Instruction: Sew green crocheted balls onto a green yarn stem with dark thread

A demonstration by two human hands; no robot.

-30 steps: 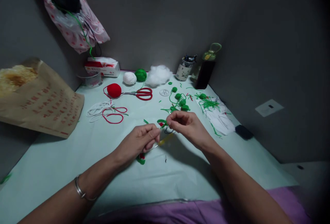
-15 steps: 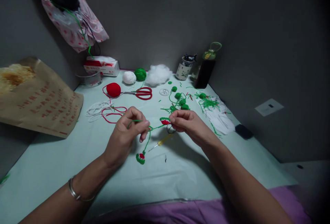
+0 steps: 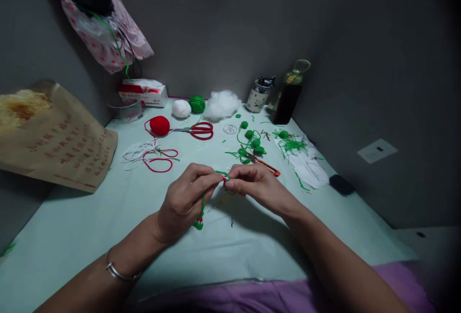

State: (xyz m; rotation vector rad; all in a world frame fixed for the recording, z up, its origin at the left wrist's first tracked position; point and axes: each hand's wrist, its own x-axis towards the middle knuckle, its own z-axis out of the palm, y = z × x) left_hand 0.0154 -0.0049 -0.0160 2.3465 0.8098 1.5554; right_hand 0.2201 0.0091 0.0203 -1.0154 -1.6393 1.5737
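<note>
Both hands meet over the middle of the table, pinching a small green, red and white crochet piece (image 3: 222,175) between the fingertips. My left hand (image 3: 189,195) is closed on its left side, and my right hand (image 3: 254,183) grips its right end. From beneath the left hand a green strand runs down to a second crochet piece (image 3: 198,222), partly covered by the fingers. A yellow-handled crochet hook (image 3: 225,200) lies on the table below the hands, faint in their shadow. Just behind the right hand rest orange-handled snips (image 3: 268,165).
Red scissors (image 3: 200,130), a red yarn ball (image 3: 159,126), a white yarn ball (image 3: 181,108) and white stuffing (image 3: 222,105) lie toward the back. Small green balls (image 3: 255,143) and thread scraps (image 3: 295,145) are at right. A paper bag (image 3: 72,145) leans at left; a bottle (image 3: 288,97) stands back right.
My hands have come together, the left moving right and the right slightly lower. The crochet piece that dangled by the right hand is now pinched between both. The orange-handled snips have come into sight.
</note>
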